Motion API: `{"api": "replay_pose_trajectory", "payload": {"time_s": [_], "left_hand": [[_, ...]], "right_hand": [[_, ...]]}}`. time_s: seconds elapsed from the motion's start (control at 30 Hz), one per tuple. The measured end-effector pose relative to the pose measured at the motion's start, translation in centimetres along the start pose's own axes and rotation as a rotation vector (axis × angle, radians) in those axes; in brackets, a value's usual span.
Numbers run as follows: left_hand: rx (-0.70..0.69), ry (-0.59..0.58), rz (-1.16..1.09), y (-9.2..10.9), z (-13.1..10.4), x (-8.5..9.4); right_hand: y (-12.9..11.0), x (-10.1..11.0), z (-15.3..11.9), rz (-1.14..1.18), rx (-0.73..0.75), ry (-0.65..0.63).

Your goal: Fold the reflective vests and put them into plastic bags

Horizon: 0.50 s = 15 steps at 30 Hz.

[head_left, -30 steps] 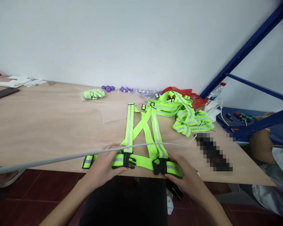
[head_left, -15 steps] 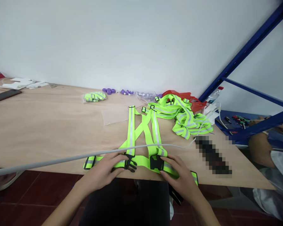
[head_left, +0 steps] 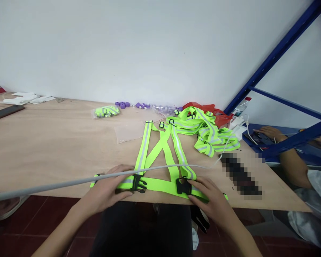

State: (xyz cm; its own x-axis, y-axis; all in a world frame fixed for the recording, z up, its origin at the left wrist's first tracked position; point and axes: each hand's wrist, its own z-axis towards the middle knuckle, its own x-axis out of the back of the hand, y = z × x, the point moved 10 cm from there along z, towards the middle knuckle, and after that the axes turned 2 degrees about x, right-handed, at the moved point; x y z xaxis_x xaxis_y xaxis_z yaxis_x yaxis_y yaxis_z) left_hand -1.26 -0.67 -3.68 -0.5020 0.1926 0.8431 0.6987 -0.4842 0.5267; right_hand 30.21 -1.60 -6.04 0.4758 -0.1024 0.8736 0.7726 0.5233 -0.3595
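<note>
A fluorescent yellow-green reflective vest [head_left: 143, 148] made of straps lies spread on the table, two of its straps crossing in the middle. My left hand [head_left: 107, 189] is closed over its waist strap at the left, thumb toward the near side, beside the black prong half of a side-release buckle [head_left: 139, 184]. Between the fingers and thumb of my right hand [head_left: 208, 194] is the strap end at the black socket half [head_left: 183, 186]. The two buckle halves are apart. A pale cable [head_left: 96, 178] crosses in front of the view, over part of my left hand.
More reflective straps [head_left: 216, 139] are heaped at the right, near a red plastic bag [head_left: 222, 117] and a bottle [head_left: 240, 107]. A bagged vest [head_left: 106, 111], purple pieces [head_left: 122, 105] and a clear bag [head_left: 128, 132] lie behind. Another person's arm [head_left: 293, 157] is beyond the blue frame.
My hands have moved apart, left hand to the left and right hand slightly right, drawing the buckle halves farther from each other. The other person's hand has come into view at the right.
</note>
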Motion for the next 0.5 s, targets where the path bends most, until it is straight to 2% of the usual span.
{"api": "replay_pose_trajectory", "payload": {"time_s": [0.1, 0.2, 0.33, 0.43, 0.5], "left_hand": [[0.014, 0.027, 0.042, -0.9, -1.1, 2.0], [0.098, 0.058, 0.032, -3.4, -3.2, 3.7], [0.240, 0.043, -0.065, -6.9, -5.7, 4.3], [0.281, 0.069, -0.111, -7.8, -6.4, 4.7], [0.301, 0.089, -0.137, -8.0, -6.5, 5.0]], "right_hand": [[0.7, 0.3, -0.6, -0.001, -0.025, -0.047], [1.9, 1.4, -2.2, 0.011, -0.109, -0.050], [4.7, 2.9, -5.6, 0.024, -0.254, -0.017], [7.3, 3.6, -8.3, 0.032, -0.340, -0.005], [9.3, 4.3, -10.0, 0.024, -0.405, 0.054]]}}
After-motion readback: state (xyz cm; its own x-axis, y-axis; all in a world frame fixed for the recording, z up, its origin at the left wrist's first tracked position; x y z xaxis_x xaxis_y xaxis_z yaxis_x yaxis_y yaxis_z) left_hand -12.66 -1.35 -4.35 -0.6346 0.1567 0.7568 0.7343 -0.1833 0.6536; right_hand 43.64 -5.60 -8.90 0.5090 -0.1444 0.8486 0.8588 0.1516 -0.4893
